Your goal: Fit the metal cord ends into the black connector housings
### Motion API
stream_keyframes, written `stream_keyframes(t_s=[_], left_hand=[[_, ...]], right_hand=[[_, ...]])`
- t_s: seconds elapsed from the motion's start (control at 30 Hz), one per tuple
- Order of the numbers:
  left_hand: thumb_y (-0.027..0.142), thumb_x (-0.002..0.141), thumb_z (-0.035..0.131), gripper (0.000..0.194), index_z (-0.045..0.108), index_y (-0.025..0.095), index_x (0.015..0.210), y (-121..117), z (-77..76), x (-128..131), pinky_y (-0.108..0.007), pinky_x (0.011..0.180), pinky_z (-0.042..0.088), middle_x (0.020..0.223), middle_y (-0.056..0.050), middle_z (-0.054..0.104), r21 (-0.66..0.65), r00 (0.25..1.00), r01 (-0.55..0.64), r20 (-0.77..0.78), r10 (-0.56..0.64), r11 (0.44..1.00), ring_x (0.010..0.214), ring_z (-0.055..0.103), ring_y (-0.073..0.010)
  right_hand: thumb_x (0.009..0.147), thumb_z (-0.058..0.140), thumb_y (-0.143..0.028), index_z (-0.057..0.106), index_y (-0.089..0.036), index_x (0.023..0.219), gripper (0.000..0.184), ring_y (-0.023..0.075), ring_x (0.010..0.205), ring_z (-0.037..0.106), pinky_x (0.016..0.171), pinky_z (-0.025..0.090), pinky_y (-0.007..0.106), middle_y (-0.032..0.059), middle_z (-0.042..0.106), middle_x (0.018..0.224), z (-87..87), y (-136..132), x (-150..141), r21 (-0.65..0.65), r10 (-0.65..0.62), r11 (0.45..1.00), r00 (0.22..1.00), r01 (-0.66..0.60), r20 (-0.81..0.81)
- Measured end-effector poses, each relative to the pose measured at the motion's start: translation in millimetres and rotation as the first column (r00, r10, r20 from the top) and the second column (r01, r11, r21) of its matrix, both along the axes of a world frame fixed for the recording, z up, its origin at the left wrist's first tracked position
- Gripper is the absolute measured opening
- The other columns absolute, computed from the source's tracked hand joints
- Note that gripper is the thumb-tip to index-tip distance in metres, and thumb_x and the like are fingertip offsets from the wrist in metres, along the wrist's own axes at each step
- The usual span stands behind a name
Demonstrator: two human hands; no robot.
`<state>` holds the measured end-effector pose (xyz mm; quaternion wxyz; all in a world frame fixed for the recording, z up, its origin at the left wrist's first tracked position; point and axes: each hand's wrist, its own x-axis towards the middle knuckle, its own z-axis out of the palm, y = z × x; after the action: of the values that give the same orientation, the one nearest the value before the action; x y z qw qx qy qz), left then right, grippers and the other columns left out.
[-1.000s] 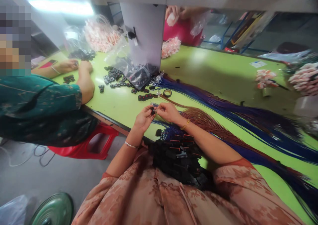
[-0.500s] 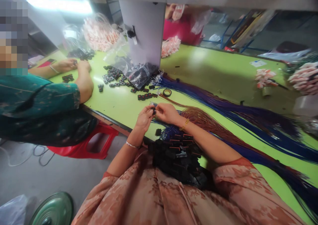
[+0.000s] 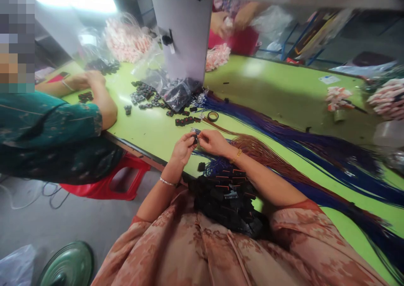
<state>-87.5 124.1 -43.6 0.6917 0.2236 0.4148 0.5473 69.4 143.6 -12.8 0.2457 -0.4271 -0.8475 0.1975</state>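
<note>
My left hand (image 3: 183, 149) is closed on a small black connector housing (image 3: 195, 139), held above the green table. Against its right side my right hand (image 3: 212, 142) makes a pinch; what sits between those fingertips is too small to make out. Beneath and right of my hands run bundled brown wires (image 3: 268, 156) and blue wires (image 3: 217, 167). A pile of black housings (image 3: 227, 202), some with orange strips, lies close to my body. One loose black piece (image 3: 201, 166) rests just below my hands.
Beyond my hands are a row of black housings (image 3: 184, 121), a tape roll (image 3: 212, 116) and a plastic bag (image 3: 178, 96). A grey post (image 3: 186, 38) rises from the table (image 3: 271, 80). At left a co-worker's sleeve (image 3: 53, 115) borders the table; another person's hands (image 3: 221, 24) show behind.
My hands stay almost in place, still together at the black housing. The left co-worker's hands have shifted slightly left, and another person's hands have come further into view behind the post.
</note>
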Motion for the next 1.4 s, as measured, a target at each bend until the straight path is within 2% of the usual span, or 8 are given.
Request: stream_keyframes(t_s=[0.3,0.4,0.5,0.6,0.83,1.03,1.13,1.4], left_hand=[[0.008,0.069,0.065,0.021,0.063,0.015,0.089,-1.8,3.0,5.0,-0.022,0.068,0.046,0.083,-0.003,0.065,0.008,0.999,-0.012,-0.031,0.012,1.000,0.070,0.057,-0.0087],[0.009,0.071,0.064,0.020,0.063,0.015,0.091,-2.0,4.8,4.7,-0.021,0.067,0.045,0.088,-0.004,0.067,0.005,1.000,0.014,-0.025,-0.014,1.000,0.070,0.057,-0.0083],[0.009,0.073,0.063,0.020,0.062,0.015,0.092,-1.1,4.8,4.7,-0.022,0.068,0.044,0.091,-0.005,0.067,0.015,1.000,0.025,-0.015,-0.025,1.000,0.072,0.058,-0.0086],[0.009,0.073,0.063,0.020,0.063,0.014,0.093,0.1,3.6,4.9,-0.023,0.069,0.044,0.091,-0.006,0.067,0.009,0.999,0.031,-0.013,-0.030,0.999,0.072,0.058,-0.0089],[0.010,0.073,0.065,0.019,0.063,0.014,0.092,0.7,1.4,4.0,-0.022,0.069,0.044,0.090,-0.006,0.068,0.007,0.999,0.046,0.003,-0.046,0.999,0.073,0.058,-0.0094],[0.009,0.073,0.063,0.019,0.064,0.014,0.092,0.7,1.0,4.3,-0.022,0.067,0.044,0.089,-0.006,0.068,0.011,0.999,0.048,0.005,-0.048,0.999,0.072,0.059,-0.0095],[0.009,0.073,0.063,0.018,0.064,0.014,0.091,0.5,2.1,4.8,-0.022,0.066,0.044,0.089,-0.006,0.068,0.011,0.999,0.050,0.006,-0.051,0.999,0.072,0.059,-0.0093],[0.010,0.072,0.064,0.019,0.064,0.014,0.090,0.0,4.2,6.2,-0.021,0.066,0.044,0.089,-0.005,0.069,0.008,0.999,0.042,0.002,-0.042,0.999,0.071,0.059,-0.0089]], right_hand=[[0.082,0.048,-0.025,0.061,-0.017,0.075,0.017,0.0127,0.061,0.048,0.059,0.031,0.024,0.0020,0.063,0.070,2.8,3.7,0.2,-0.043,-0.027,0.999,1.000,0.027,-0.003],[0.087,0.042,-0.028,0.064,-0.016,0.084,0.024,0.0146,0.066,0.053,0.062,0.034,0.025,0.0041,0.065,0.076,6.6,19.8,14.2,-0.064,-0.227,0.972,0.974,0.228,0.022],[0.083,0.049,-0.025,0.066,-0.017,0.090,0.021,0.0205,0.075,0.056,0.065,0.036,0.028,0.0099,0.066,0.088,3.6,37.4,28.3,0.009,-0.431,0.898,0.872,0.441,0.231],[0.086,0.046,-0.025,0.067,-0.017,0.094,0.023,0.0257,0.083,0.058,0.069,0.039,0.032,0.0152,0.065,0.097,-3.5,45.7,32.9,0.037,-0.423,0.895,0.820,0.444,0.385],[0.087,0.043,-0.019,0.057,-0.010,0.112,0.030,0.0301,0.098,0.058,0.080,0.044,0.037,0.0221,0.061,0.110,-5.8,43.8,24.2,0.059,-0.364,0.913,0.742,0.404,0.563],[0.093,0.035,-0.027,0.055,-0.015,0.114,0.032,0.0304,0.100,0.059,0.080,0.045,0.040,0.0187,0.061,0.114,-1.3,44.9,26.6,0.037,-0.362,0.909,0.745,0.414,0.560],[0.091,0.035,-0.023,0.056,-0.015,0.112,0.030,0.0297,0.096,0.060,0.078,0.045,0.039,0.0183,0.062,0.110,-1.5,45.9,26.6,0.005,-0.375,0.894,0.741,0.448,0.557],[0.093,0.035,-0.027,0.056,-0.014,0.113,0.032,0.0298,0.099,0.058,0.079,0.044,0.038,0.0189,0.060,0.114,-4.3,47.5,29.3,0.044,-0.438,0.873,0.739,0.486,0.512]])
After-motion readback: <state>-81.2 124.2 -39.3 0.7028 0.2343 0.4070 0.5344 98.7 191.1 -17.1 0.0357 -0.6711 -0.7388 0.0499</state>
